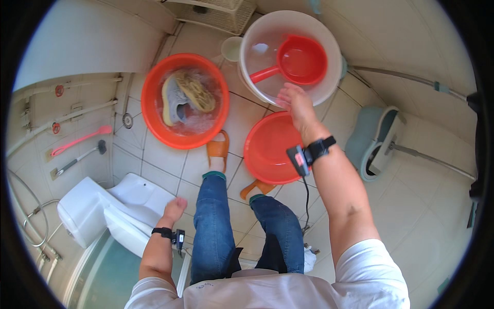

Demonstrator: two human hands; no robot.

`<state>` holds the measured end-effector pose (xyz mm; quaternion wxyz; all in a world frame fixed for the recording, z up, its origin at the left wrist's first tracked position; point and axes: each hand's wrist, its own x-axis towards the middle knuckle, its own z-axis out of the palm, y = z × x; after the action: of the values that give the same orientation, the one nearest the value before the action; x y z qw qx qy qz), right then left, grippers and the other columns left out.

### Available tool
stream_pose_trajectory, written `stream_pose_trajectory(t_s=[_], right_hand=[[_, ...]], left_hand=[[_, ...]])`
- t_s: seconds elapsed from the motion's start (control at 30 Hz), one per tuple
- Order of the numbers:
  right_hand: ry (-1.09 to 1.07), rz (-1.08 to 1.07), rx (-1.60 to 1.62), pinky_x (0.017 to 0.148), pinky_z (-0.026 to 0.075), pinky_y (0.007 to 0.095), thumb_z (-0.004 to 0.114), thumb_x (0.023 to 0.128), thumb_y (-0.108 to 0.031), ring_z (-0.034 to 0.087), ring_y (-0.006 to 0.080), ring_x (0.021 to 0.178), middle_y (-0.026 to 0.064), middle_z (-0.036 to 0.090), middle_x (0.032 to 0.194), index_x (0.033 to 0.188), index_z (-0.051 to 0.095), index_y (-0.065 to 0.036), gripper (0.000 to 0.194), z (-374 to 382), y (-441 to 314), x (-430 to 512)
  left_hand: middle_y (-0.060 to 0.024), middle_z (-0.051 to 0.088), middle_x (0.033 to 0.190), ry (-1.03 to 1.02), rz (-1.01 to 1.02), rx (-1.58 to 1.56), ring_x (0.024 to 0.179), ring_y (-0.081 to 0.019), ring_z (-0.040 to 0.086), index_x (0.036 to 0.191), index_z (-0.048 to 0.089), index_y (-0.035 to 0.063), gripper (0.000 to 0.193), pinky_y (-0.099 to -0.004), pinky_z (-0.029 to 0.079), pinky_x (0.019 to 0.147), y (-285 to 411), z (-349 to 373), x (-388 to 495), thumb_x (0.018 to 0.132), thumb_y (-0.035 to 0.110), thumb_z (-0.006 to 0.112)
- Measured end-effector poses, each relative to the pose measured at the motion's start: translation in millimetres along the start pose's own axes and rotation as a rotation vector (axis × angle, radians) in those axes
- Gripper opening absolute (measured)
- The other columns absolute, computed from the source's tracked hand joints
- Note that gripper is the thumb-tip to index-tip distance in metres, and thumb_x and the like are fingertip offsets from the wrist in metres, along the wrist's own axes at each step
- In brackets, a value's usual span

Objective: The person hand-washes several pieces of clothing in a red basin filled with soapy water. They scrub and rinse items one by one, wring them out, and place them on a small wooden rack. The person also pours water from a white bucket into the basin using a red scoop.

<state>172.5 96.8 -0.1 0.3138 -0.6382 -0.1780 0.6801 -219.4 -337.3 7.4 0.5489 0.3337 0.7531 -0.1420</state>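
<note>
My right hand [298, 102] is stretched forward over the near rim of a large white plastic bucket [251, 46], its fingers extended and holding nothing. Inside that bucket a red plastic water dipper [305, 60] floats or rests, its handle pointing left. Below my right wrist stands a red plastic basin [266, 150], partly covered by my forearm. My left hand [175, 209] hangs by my left knee, curled, with nothing visible in it. Left of the bucket, an orange-red basin [150, 119] holds sudsy water and a pair of sneakers: one grey-white shoe [173, 98] and one with its yellowish sole [197, 92] up.
A small pale bowl [231, 49] sits beside the bucket. At left are a white toilet [83, 204], wall pipes, a pink brush [83, 141] and a floor drain [127, 120]. A grey-green mop bucket [361, 143] stands at right. My feet wear orange slippers [217, 148].
</note>
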Motion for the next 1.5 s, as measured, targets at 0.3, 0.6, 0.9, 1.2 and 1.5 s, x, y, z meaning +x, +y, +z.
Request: stream_pose_trajectory(t_s=[0.3,0.6,0.9,1.2,1.5], right_hand=[[0.223,0.381,0.168,0.096,0.054,0.0418,0.067,0.094,-0.024,0.061,0.0294,0.107,0.0183,0.060,0.117,0.130,0.050,-0.002,0.045,77.4,28.6,128.6],[0.244,0.342,0.374,0.094,0.055,0.0422,0.067,0.096,-0.035,0.062,0.0302,0.105,0.0154,0.061,0.115,0.125,0.052,-0.004,0.045,75.8,27.0,153.7],[0.439,0.181,-0.443,0.078,0.056,0.0436,0.058,0.094,-0.018,0.066,0.0300,0.092,0.0136,0.065,0.104,0.125,0.053,-0.005,0.034,21.8,44.5,124.9],[0.359,0.046,-1.382,0.104,0.047,0.0472,0.052,0.090,-0.018,0.060,0.0415,0.121,0.0274,0.063,0.128,0.141,0.042,-0.003,0.054,-9.0,8.9,111.6],[0.101,0.162,-0.816,0.060,0.051,0.0376,0.072,0.085,-0.018,0.064,0.0234,0.064,0.0117,0.066,0.083,0.112,0.061,-0.003,0.033,11.8,23.1,128.0]], left_hand=[[-0.0025,0.069,0.096,-0.023,0.382,-1.030,0.087,-0.0096,0.064,0.109,0.064,0.0028,0.013,-0.0246,0.052,0.080,224.1,-47.6,-0.2,0.099,0.011,0.062],[-0.0019,0.066,0.095,-0.440,0.282,-0.835,0.087,-0.0086,0.062,0.109,0.063,0.0029,0.011,-0.0235,0.052,0.082,247.1,21.8,6.5,0.102,0.010,0.058],[-0.0049,0.067,0.099,-0.584,0.276,-0.849,0.089,-0.0117,0.064,0.111,0.062,0.0020,0.012,-0.0263,0.054,0.083,222.0,66.8,19.7,0.101,0.008,0.059],[-0.0048,0.067,0.099,-0.771,0.342,-0.704,0.087,-0.0134,0.064,0.115,0.062,0.0055,0.016,-0.0281,0.054,0.082,212.1,72.2,37.7,0.099,0.011,0.061],[-0.0050,0.068,0.100,-0.736,0.377,-0.577,0.077,-0.0127,0.062,0.115,0.064,0.0077,0.025,-0.0276,0.052,0.074,200.6,86.9,44.5,0.093,0.019,0.069]])
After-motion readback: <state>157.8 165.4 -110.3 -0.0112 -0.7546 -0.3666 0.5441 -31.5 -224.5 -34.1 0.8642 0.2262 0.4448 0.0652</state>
